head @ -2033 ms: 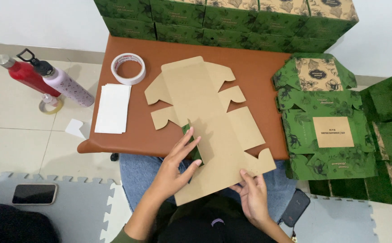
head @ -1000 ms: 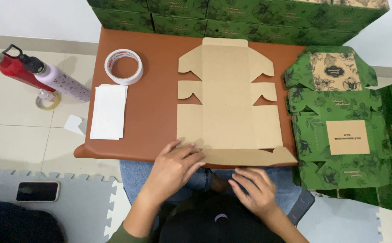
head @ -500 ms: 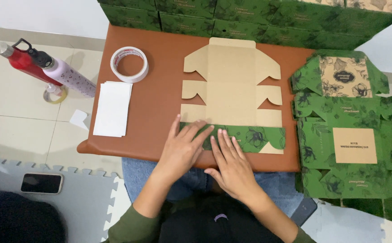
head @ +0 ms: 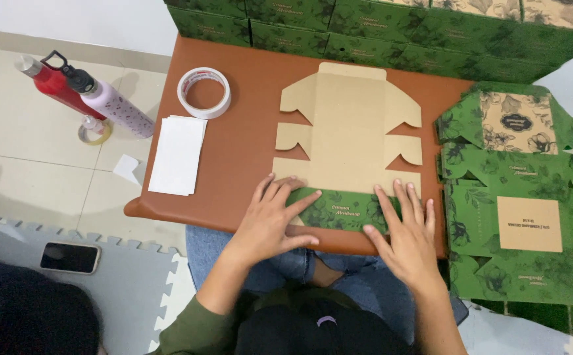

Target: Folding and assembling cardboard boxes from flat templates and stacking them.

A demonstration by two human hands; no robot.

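Pressing flat with both palms on the green folded flap (head: 339, 210) at the near edge of the brown desk (head: 247, 144); left hand (head: 270, 220) and right hand (head: 405, 230) spread wide, fingers extended, each grip holding nothing. Lying unfolded at 12 o'clock from the hands, plain side up: the cardboard box blank (head: 349, 138). Sitting at 10 o'clock: tape roll (head: 204, 92) and white sheets (head: 178, 154). Stacked at 3 o'clock: green printed boxes (head: 517, 190).
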